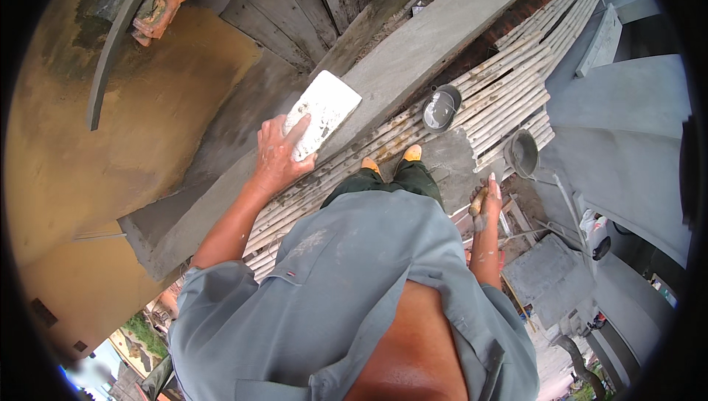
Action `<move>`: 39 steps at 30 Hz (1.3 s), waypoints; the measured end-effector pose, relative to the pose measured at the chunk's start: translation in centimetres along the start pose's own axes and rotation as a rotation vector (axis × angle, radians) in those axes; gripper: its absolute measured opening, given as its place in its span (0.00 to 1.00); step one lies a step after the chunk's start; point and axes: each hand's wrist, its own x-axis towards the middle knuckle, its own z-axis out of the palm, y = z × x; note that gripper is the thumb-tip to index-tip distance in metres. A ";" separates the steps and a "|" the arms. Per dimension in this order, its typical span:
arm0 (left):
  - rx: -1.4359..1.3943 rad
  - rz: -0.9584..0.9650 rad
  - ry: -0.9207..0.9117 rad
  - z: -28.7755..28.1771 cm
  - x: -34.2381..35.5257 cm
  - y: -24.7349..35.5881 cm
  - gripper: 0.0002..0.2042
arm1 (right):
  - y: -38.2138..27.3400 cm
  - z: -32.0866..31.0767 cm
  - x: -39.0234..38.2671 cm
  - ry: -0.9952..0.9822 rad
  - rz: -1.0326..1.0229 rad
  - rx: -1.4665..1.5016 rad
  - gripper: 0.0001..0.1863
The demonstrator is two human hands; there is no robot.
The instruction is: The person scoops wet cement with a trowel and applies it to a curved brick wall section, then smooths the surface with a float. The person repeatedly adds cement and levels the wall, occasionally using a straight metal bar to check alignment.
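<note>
My left hand [279, 151] grips a white foam block [324, 109] with worn, grey-flecked patches. Thumb and fingers hold its near end, and the block lies against the smooth grey cement ledge [413, 43]. Lower on the right, my right hand [490, 200] is closed round the wooden handle [478, 202] of what looks like a trowel; its blade is hard to make out against the grey behind. Just beyond that hand stands a grey bucket [521, 154]. A second bucket [442, 109], with greyish wet contents, is nearer the ledge.
My feet stand on a scaffold platform of pale poles [509, 80] and a grey board [442, 161]. Past the ledge lies a muddy brown surface [125, 143], with wooden planks [284, 14] beside it. A grey wall [627, 128] rises at the right. A curved grey strip [110, 61] hangs upper left.
</note>
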 end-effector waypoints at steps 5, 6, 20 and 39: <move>0.019 0.152 0.002 3.3 11.8 4.6 0.40 | 0.9 -2.3 0.0 0.025 -0.010 0.050 0.21; 0.037 0.158 -0.010 4.1 14.8 6.0 0.38 | 1.3 -2.8 0.0 0.046 0.009 0.057 0.21; 0.091 0.172 -0.061 3.7 12.8 8.5 0.41 | 2.8 -5.9 -3.0 0.266 -0.019 0.036 0.40; -1.718 0.044 -1.181 7.7 12.3 35.0 0.39 | -0.9 -6.4 -12.1 0.016 -0.217 0.357 0.35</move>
